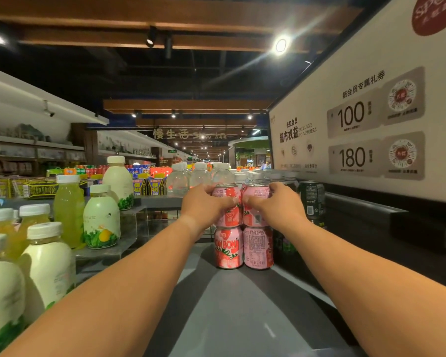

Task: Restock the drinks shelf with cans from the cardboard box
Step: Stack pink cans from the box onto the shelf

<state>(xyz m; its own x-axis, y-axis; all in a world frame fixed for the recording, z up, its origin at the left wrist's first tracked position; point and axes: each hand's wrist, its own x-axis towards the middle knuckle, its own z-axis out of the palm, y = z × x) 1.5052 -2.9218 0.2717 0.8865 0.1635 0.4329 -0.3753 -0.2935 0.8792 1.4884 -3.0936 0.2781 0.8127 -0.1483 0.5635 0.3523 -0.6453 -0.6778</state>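
Head view: the left hand (pixel 206 202) and right hand (pixel 278 202) each grip one upper pink metal can (pixel 231 206) stacked on two lower pink cans (pixel 229 247), left of the dark can (pixel 311 198). Cans are rigid, smooth, probably heavy; hold the sides.

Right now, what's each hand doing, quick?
Left hand: grips the upper left pink can.
Right hand: grips the upper right pink can.
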